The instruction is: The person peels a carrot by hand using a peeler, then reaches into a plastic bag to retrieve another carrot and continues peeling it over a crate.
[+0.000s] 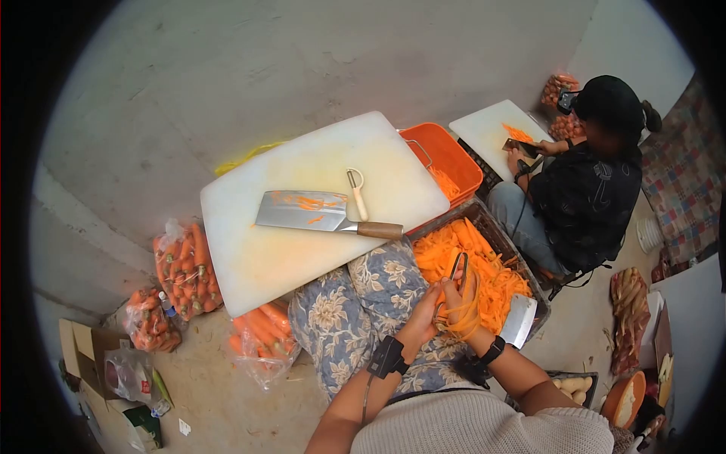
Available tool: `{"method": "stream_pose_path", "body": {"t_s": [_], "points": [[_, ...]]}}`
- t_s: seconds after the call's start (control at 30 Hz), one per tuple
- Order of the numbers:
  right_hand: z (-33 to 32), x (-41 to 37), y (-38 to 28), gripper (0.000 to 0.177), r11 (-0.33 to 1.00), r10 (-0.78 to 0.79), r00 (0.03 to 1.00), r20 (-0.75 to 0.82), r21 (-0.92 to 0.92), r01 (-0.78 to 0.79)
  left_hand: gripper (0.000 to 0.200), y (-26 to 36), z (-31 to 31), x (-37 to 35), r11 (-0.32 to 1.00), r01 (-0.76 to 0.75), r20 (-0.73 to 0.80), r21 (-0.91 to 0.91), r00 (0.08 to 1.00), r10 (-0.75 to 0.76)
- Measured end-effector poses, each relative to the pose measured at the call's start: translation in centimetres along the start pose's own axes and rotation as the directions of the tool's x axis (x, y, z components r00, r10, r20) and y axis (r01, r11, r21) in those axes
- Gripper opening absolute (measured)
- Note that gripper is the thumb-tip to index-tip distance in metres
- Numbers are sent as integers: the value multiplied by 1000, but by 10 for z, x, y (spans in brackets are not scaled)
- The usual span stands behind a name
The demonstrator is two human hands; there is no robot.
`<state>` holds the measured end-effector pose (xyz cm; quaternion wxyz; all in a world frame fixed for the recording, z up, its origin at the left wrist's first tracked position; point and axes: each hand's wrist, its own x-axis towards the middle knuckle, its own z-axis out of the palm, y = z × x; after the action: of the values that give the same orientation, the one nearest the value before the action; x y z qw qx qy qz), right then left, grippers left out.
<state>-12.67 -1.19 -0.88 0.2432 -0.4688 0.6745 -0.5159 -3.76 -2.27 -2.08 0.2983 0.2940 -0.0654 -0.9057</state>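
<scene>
Over the crate of carrot shreds [431,261], my two hands are close together. My right hand [460,309] is closed around what looks like a peeler [459,263], whose thin dark loop sticks up past the fingers. Long orange carrot strips [467,316] hang across this hand. Beside it, my left hand [421,316] has its fingers curled in; what lies in them is hidden. A cleaver [301,210] with orange bits on its blade lies on the white cutting board [249,272], next to a pale-handled peeler [356,195]. Another cleaver blade [519,321] rests on the crate's near edge.
An orange bin [465,163] with shreds stands behind the crate. At the right a co-worker [586,181] cuts carrot on another white board [484,125]. Bags of carrots [187,268] and a cardboard box [83,356] are on the floor at left.
</scene>
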Motion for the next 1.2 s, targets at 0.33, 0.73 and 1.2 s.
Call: {"method": "stream_pose_path", "body": {"t_s": [0.33,0.73,1.2], "points": [[-6,29,32,19,980,-21,997,72,-194,35,36,-7,-4,10,986,-89,-9,138,996,91],[-11,91,75,24,914,400,916,-21,-66,-401,28,-1,3,6,987,-27,-66,157,997,38],[-20,117,91,35,794,580,811,-83,-164,-585,28,4,2,3,993,73,-28,96,997,-71]]}}
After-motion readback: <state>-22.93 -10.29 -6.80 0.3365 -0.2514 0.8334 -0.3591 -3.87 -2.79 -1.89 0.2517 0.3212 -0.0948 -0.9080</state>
